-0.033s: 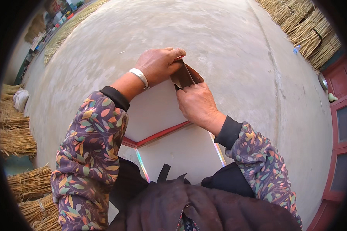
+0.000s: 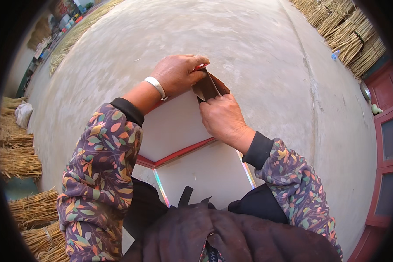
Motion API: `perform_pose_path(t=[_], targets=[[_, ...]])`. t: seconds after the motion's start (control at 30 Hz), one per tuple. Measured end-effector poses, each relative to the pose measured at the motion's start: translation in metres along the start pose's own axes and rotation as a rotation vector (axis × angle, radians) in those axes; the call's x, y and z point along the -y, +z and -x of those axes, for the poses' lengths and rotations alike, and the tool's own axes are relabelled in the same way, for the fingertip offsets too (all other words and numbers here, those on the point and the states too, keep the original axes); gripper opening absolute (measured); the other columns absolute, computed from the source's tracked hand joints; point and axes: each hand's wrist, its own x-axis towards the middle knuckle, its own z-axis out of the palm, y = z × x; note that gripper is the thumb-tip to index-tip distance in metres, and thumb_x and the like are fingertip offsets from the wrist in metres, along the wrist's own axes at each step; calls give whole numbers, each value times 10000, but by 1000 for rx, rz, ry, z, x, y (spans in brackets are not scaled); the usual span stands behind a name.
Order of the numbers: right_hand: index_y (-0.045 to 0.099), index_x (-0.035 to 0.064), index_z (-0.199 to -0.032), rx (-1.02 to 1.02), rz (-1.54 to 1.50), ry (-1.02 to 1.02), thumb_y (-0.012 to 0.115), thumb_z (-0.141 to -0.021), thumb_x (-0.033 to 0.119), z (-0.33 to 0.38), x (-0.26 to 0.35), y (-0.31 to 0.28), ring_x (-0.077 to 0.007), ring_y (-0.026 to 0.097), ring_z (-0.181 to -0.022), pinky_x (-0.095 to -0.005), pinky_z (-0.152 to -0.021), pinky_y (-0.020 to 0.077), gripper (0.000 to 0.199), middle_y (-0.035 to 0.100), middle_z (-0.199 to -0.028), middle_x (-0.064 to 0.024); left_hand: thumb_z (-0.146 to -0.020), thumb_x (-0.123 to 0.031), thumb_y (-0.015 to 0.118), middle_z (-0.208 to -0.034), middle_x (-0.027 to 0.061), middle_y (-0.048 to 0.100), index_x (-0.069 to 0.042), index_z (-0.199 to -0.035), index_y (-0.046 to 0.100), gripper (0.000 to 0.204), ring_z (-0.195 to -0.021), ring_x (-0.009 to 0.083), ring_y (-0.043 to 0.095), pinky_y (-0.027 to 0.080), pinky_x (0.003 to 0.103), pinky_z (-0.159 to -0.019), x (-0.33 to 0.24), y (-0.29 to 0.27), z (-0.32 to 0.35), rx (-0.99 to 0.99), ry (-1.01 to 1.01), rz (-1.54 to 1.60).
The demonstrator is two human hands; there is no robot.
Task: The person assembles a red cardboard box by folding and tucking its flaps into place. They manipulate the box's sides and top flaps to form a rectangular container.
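Observation:
A white panel with a red edge strip lies in front of me, angled against a second pale surface. Shiny rainbow-coloured strips run along that surface's sides. At the panel's far right corner rises a brown folded flap, with a bit of red at its top. My left hand, with a silver bracelet on the wrist, is closed on the flap's far end. My right hand grips its near end, fingertips partly hidden inside the fold.
Around me is a pale concrete floor. Bundled straw stalks lie at the left and far right. A white bag rests on the left straw. Red doors and a metal bowl are at the right.
My left hand and forearm have shifted very slightly left, and the far end of the flap with them. My right hand looks the same.

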Motion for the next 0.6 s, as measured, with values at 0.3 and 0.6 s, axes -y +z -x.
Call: perform_pose_path(t=[0.3, 0.6], targets=[[622, 89, -722, 35, -11, 12, 668, -813, 117, 15, -1, 6, -289, 655, -733, -418, -755, 484, 106, 655, -722, -80, -991, -116, 577, -1195, 179, 719, -186, -1446, 573, 460, -1034, 371, 691, 553, 424, -925, 29, -9, -12, 119, -22, 121], [617, 74, -731, 29, -55, -8, 687, -810, 113, 19, 1, 4, -300, 643, -758, -421, -782, 477, 112, 653, -753, -100, -921, -144, 609, -1394, 26, 550, -147, -1416, 547, 500, -1383, 252, 458, 449, 433, -1049, 42, 5, 28, -336, 423, -585]])
